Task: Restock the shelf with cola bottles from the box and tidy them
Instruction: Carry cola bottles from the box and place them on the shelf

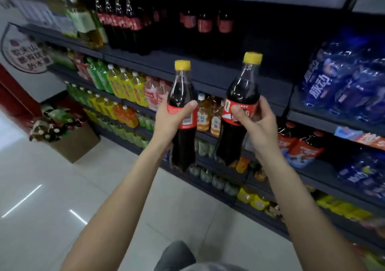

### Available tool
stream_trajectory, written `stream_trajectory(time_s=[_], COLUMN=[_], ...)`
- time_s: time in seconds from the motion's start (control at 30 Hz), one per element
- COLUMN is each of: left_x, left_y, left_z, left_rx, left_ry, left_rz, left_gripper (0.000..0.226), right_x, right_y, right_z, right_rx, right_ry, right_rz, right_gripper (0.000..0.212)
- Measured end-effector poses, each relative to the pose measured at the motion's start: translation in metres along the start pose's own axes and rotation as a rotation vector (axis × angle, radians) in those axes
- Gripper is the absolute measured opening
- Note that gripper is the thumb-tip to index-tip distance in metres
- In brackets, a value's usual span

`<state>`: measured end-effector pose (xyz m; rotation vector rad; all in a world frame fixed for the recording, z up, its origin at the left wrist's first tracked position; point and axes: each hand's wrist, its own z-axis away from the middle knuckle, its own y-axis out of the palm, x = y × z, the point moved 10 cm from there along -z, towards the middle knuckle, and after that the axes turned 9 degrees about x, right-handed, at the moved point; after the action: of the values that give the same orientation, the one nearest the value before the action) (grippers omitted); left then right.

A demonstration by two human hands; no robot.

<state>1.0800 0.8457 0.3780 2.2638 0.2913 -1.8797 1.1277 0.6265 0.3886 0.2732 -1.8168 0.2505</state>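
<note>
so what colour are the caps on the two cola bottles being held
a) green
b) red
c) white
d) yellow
d, the cola bottle in the left hand has a yellow cap, and so does the one in the right hand, whose cap is yellow too; both bottles carry red labels.

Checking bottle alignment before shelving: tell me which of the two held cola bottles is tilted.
The cola bottle in the right hand leans, its yellow cap tipped rightward; the cola bottle in the left hand stands nearly upright.
</note>
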Motion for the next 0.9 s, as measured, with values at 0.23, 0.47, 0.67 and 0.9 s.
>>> stream_trajectory(time_s=[0.23,0.47,0.67,0.9], left_x=[-0.032,0.009,0.027,0.040], left_y=[0.017,0.045,0.059,0.071], left_z=[-0.150,-0.279,-0.357,-0.412], left_rx=[0.034,0.155,0.127,0.011], left_ry=[0.430,0.502,0.513,0.508], left_rz=[-0.078,-0.080,-0.011,0.034], left_gripper=[0.060,0.072,0.079,0.077], right_x=[0.019,-0.015,-0.051,-0.067], right_y=[-0.005,-0.024,-0.053,-0.090], right_z=[-0.136,-0.241,-0.313,-0.375], right_rx=[-0.099,-0.208,-0.356,-0.532], right_ry=[-0.300,-0.350,-0.325,-0.233], right_rz=[0.382,0.629,0.596,0.601], right_gripper=[0.068,0.076,0.078,0.080])
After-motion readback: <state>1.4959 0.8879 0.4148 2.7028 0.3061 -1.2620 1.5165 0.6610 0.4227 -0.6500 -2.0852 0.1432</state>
